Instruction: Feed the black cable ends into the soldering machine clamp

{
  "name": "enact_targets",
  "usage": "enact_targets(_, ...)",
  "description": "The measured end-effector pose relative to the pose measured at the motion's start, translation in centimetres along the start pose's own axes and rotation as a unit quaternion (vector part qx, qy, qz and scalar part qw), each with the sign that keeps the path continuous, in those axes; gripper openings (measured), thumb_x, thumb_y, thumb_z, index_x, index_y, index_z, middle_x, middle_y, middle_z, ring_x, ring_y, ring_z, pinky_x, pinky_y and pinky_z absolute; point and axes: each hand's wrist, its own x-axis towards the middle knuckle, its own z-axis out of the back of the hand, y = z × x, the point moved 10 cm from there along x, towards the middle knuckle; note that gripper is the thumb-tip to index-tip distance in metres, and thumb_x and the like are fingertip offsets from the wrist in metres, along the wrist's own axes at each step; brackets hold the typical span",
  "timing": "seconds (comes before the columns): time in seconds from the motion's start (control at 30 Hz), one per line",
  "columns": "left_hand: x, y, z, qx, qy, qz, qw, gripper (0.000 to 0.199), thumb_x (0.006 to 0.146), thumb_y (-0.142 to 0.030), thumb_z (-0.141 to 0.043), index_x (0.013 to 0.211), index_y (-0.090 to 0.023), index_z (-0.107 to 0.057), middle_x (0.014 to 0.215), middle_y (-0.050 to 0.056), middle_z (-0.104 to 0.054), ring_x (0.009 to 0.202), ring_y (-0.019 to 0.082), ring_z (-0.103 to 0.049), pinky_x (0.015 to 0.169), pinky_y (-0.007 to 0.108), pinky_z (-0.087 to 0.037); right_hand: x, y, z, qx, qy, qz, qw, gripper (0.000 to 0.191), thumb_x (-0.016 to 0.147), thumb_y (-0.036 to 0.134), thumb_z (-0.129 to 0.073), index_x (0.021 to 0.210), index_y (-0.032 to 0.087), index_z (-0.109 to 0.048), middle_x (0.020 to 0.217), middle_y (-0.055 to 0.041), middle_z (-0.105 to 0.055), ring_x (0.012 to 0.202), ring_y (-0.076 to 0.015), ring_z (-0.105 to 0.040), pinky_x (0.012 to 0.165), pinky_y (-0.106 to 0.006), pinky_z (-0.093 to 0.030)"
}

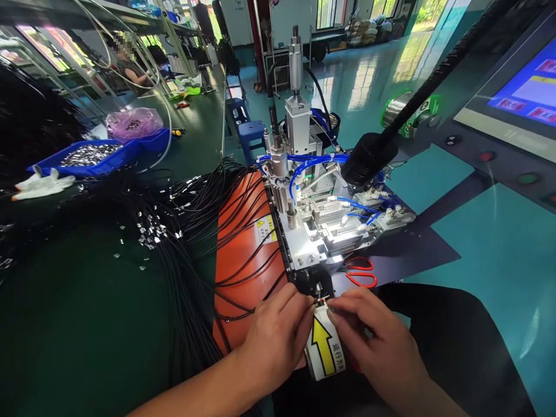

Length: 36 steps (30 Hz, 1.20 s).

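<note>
In the lower middle, my left hand (278, 330) is closed in a pinch. Facing it, my right hand (377, 336) pinches with thumb and forefinger. Thin coloured wires (322, 300) show between the two sets of fingertips, at the front of the machine; their tips are too small to make out fully. Just below them lies a white label with a yellow arrow (322, 344). The metal machine (330, 226), with blue air hoses, stands straight ahead of my hands. Black cables (247, 272) cross the orange cover (243, 249) left of it.
Bundled black cables with metal ends (152, 231) lie on the dark green table (95, 301). Farther left are a blue tray (93, 168) of metal pieces and a white glove (43, 184). Red-handled scissors (361, 272) lie beside the machine. A black lamp (369, 159) hangs above it; another person (132, 66) sits behind.
</note>
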Motion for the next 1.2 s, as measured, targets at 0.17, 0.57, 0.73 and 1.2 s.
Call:
enact_targets(0.17, -0.1, 0.0, 0.1, 0.000, -0.010, -0.001, 1.000, 0.010, 0.098, -0.016, -0.051, 0.091, -0.018, -0.057, 0.081, 0.002, -0.052, 0.072, 0.015, -0.051, 0.062, 0.026, -0.042, 0.5, -1.3, -0.6, 0.031, -0.002, -0.086, 0.996, 0.010, 0.092, 0.031, -0.064, 0.089, 0.025, -0.071, 0.086, -0.0001, -0.066, 0.069, -0.0134, -0.062, 0.061, -0.023, -0.052)
enact_targets(0.57, -0.3, 0.4, 0.5, -0.011, -0.015, 0.035, 0.999, 0.009, 0.097, -0.018, -0.052, 0.088, -0.021, -0.052, 0.077, 0.000, -0.053, 0.070, 0.014, -0.053, 0.059, 0.026, -0.039, 0.4, -0.2, -1.8, -0.001, -0.031, -0.024, 0.999, 0.014, 0.096, 0.026, -0.055, 0.089, 0.022, -0.066, 0.084, -0.0032, -0.064, 0.072, -0.0163, -0.062, 0.064, -0.027, -0.050)
enact_targets(0.73, -0.2, -0.2, 0.7, -0.014, -0.024, 0.011, 1.000, 0.009, 0.097, -0.014, -0.050, 0.090, -0.020, -0.050, 0.079, 0.000, -0.052, 0.071, 0.014, -0.051, 0.061, 0.026, -0.037, 0.2, -1.2, -1.7, 0.040, -0.007, -0.064, 0.997, 0.015, 0.095, 0.031, -0.058, 0.088, 0.022, -0.067, 0.084, -0.0030, -0.063, 0.070, -0.0161, -0.061, 0.063, -0.028, -0.050)
enact_targets(1.2, -0.1, -1.0, 0.6, -0.008, -0.021, -0.022, 0.999, 0.015, 0.098, -0.011, -0.046, 0.085, -0.018, -0.049, 0.076, 0.000, -0.046, 0.067, 0.014, -0.046, 0.058, 0.027, -0.034, 0.5, -3.4, -2.8, 0.199, 0.076, -0.207, 0.955, 0.024, 0.085, 0.043, -0.072, 0.090, 0.020, -0.072, 0.074, 0.0003, -0.061, 0.067, -0.0144, -0.056, 0.061, -0.026, -0.049)
